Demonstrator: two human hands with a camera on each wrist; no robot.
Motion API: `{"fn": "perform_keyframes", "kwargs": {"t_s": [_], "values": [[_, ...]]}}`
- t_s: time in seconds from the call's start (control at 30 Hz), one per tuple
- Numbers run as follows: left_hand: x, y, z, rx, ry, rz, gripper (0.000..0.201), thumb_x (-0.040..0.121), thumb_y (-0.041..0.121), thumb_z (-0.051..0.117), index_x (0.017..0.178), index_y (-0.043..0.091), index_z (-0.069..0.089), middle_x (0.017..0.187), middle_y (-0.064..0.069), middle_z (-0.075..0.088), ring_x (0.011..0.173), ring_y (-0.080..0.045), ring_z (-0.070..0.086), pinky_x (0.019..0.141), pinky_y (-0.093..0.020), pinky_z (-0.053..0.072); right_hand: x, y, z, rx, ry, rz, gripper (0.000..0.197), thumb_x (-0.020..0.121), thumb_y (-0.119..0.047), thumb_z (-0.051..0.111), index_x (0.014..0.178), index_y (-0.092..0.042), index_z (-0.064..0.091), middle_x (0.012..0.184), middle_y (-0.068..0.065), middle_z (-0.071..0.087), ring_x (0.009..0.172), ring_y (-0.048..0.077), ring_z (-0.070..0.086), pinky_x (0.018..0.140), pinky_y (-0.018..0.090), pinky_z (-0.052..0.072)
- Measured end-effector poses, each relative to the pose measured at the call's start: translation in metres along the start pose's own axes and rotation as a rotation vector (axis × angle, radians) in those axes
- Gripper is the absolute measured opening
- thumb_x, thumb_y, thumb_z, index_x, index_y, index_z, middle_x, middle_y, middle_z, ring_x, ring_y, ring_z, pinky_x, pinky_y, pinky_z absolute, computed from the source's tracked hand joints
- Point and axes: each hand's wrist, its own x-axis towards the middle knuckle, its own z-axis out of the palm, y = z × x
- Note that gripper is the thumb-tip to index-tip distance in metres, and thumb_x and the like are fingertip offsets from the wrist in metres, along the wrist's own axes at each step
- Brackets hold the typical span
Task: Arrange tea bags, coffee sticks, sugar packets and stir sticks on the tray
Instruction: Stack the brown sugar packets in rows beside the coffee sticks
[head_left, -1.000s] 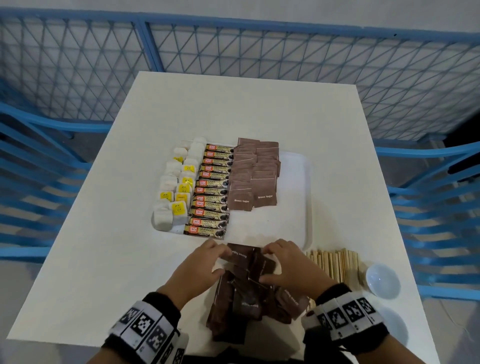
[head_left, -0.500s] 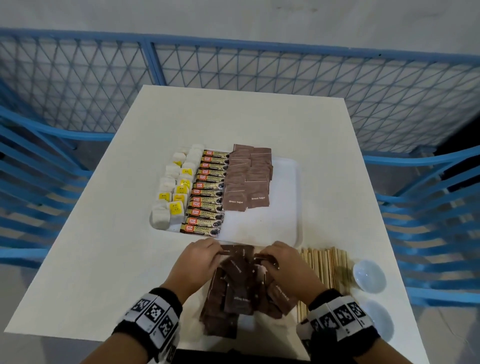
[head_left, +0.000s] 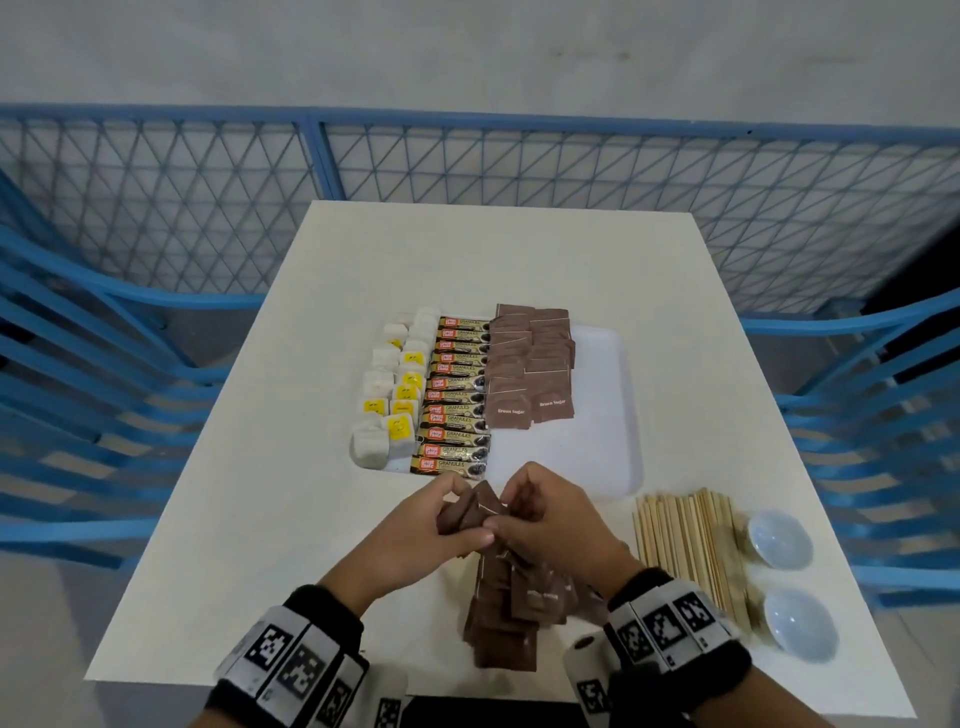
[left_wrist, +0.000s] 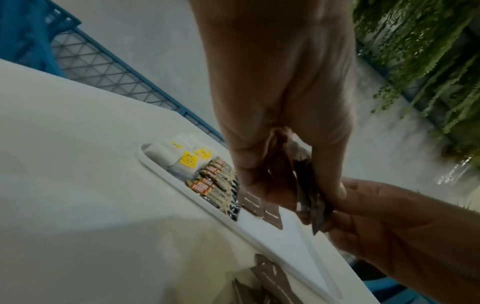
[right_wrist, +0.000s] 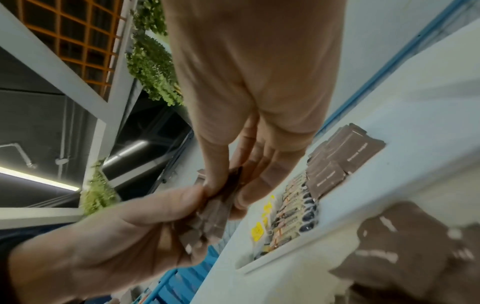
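Observation:
A white tray (head_left: 608, 415) holds rows of white tea bags (head_left: 395, 400), coffee sticks (head_left: 457, 397) and brown sugar packets (head_left: 530, 364). Just in front of the tray both hands are lifted above the table and grip one small bunch of brown sugar packets (head_left: 475, 512) between them. My left hand (head_left: 441, 519) pinches the bunch from the left, my right hand (head_left: 530, 512) from the right. The wrist views show the held packets (left_wrist: 306, 185) (right_wrist: 215, 207) edge-on between thumbs and fingers. A loose pile of sugar packets (head_left: 519, 608) lies on the table below the hands.
Wooden stir sticks (head_left: 685, 540) lie in a row right of the hands. Two small white bowls (head_left: 779, 538) (head_left: 800, 626) sit at the table's right front edge. Blue mesh fencing (head_left: 467, 161) surrounds the table. The tray's right part is bare.
Both hands rose off the pile on the table, bringing up a small bunch of sugar packets held together between them.

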Motion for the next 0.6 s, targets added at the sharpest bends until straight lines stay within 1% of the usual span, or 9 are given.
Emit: {"fn": "perform_keyframes", "kwargs": {"t_s": [0.07, 0.13, 0.2, 0.23, 0.3, 0.33, 0.4, 0.53, 0.6], "values": [[-0.006, -0.006, -0.001, -0.006, 0.016, -0.03, 0.021, 0.085, 0.017, 0.068, 0.095, 0.011, 0.051, 0.082, -0.006, 0.071, 0.071, -0.012, 0.065, 0.069, -0.024, 0.047, -0.003, 0.005, 0.008, 0.03, -0.028, 0.042, 0.018, 0.077, -0.022, 0.075, 0.084, -0.019, 0.059, 0.076, 0.0, 0.064, 0.067, 0.009, 0.058, 0.064, 0.021, 0.05], [-0.011, -0.011, -0.001, -0.039, 0.042, -0.072, 0.018, 0.09, 0.016, 0.061, 0.098, 0.007, 0.049, 0.084, -0.008, 0.07, 0.068, -0.012, 0.06, 0.069, -0.026, 0.046, -0.005, 0.016, 0.011, -0.123, 0.016, 0.086, 0.019, 0.083, -0.034, 0.067, 0.091, -0.018, 0.062, 0.088, 0.0, 0.066, 0.082, 0.013, 0.06, 0.078, 0.027, 0.051], [-0.016, -0.018, -0.003, -0.14, 0.068, -0.113, 0.013, 0.094, 0.013, 0.053, 0.102, 0.004, 0.046, 0.096, -0.012, 0.071, 0.077, -0.016, 0.064, 0.076, -0.029, 0.049, -0.009, 0.029, 0.011, -0.453, 0.051, 0.058, 0.032, 0.085, -0.044, 0.06, 0.105, -0.018, 0.061, 0.108, -0.001, 0.06, 0.1, 0.014, 0.053, 0.092, 0.028, 0.045], [-0.018, -0.021, -0.004, -0.201, 0.08, -0.125, 0.01, 0.095, 0.01, 0.05, 0.102, 0.004, 0.046, 0.101, -0.013, 0.071, 0.083, -0.019, 0.067, 0.079, -0.029, 0.051, -0.013, 0.033, 0.012, -0.602, 0.008, 0.029, 0.043, 0.083, -0.049, 0.059, 0.115, -0.02, 0.057, 0.121, -0.002, 0.053, 0.111, 0.015, 0.047, 0.1, 0.029, 0.039], [-0.022, -0.024, -0.008, -0.275, 0.098, -0.145, 0.006, 0.096, 0.006, 0.046, 0.102, 0.006, 0.045, 0.103, -0.011, 0.071, 0.093, -0.021, 0.069, 0.082, -0.03, 0.054, -0.021, 0.042, 0.018, -0.819, -0.163, 0.014, 0.071, 0.076, -0.06, 0.06, 0.134, -0.023, 0.04, 0.141, -0.003, 0.035, 0.13, 0.018, 0.03, 0.111, 0.036, 0.027], [-0.024, -0.024, -0.01, -0.284, 0.107, -0.15, 0.007, 0.096, 0.004, 0.044, 0.103, 0.006, 0.045, 0.103, -0.01, 0.071, 0.093, -0.021, 0.069, 0.081, -0.029, 0.054, -0.025, 0.044, 0.021, -0.886, -0.227, 0.025, 0.082, 0.073, -0.062, 0.062, 0.14, -0.024, 0.032, 0.147, -0.003, 0.027, 0.136, 0.02, 0.022, 0.113, 0.04, 0.023], [-0.028, -0.026, -0.015, -0.284, 0.116, -0.137, 0.017, 0.096, 0.001, 0.041, 0.109, 0.011, 0.047, 0.101, -0.009, 0.069, 0.088, -0.019, 0.069, 0.076, -0.025, 0.055, -0.029, 0.048, 0.027, -0.957, -0.237, 0.035, 0.089, 0.072, -0.058, 0.066, 0.144, -0.024, 0.025, 0.15, -0.002, 0.02, 0.139, 0.021, 0.016, 0.114, 0.043, 0.023], [-0.03, -0.028, -0.02, -0.208, 0.11, -0.091, 0.037, 0.097, 0.005, 0.042, 0.121, 0.033, 0.048, 0.096, -0.004, 0.063, 0.082, -0.013, 0.06, 0.075, -0.021, 0.049, -0.026, 0.047, 0.027, -0.924, -0.163, -0.004, 0.067, 0.082, -0.041, 0.064, 0.14, -0.023, 0.034, 0.145, -0.002, 0.033, 0.132, 0.02, 0.028, 0.11, 0.038, 0.033], [-0.03, -0.027, -0.02, -0.195, 0.108, -0.091, 0.043, 0.095, 0.0, 0.041, 0.117, 0.035, 0.052, 0.094, -0.001, 0.061, 0.084, -0.012, 0.055, 0.077, -0.021, 0.044, -0.022, 0.045, 0.023, -0.885, -0.149, -0.029, 0.054, 0.087, -0.032, 0.059, 0.137, -0.023, 0.04, 0.139, -0.003, 0.042, 0.127, 0.02, 0.037, 0.106, 0.035, 0.037]]}}
